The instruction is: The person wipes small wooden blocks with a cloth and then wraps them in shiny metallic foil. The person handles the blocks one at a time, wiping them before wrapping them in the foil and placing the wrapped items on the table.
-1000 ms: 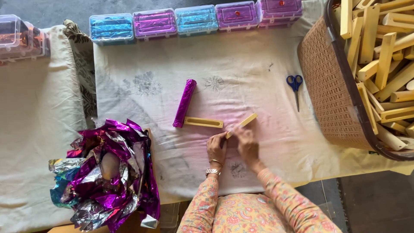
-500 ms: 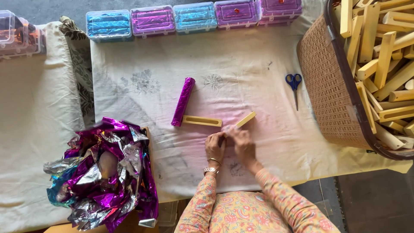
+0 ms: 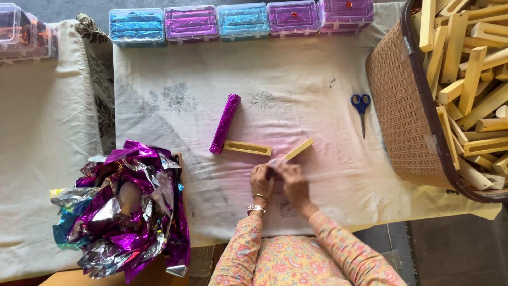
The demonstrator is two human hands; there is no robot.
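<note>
My left hand [image 3: 261,180] and my right hand [image 3: 292,180] meet at the near end of a pale wooden stick [image 3: 297,150] that lies slanted on the cloth. Both hands pinch that end, where something pale is blurred between the fingers. Just left of the hands lies a second wooden piece with a long slot [image 3: 247,148]. A stick wrapped in purple foil [image 3: 225,123] lies slanted beside it, touching its left end.
A brown woven basket [image 3: 402,111] full of wooden sticks stands at the right. Blue-handled scissors [image 3: 361,108] lie near it. Several blue and purple plastic boxes [image 3: 241,20] line the far edge. A heap of crumpled purple and silver foil [image 3: 124,204] sits at the left.
My hands stay at the stick's near end with small finger movements. The foil heap on the left has shifted a little in shape.
</note>
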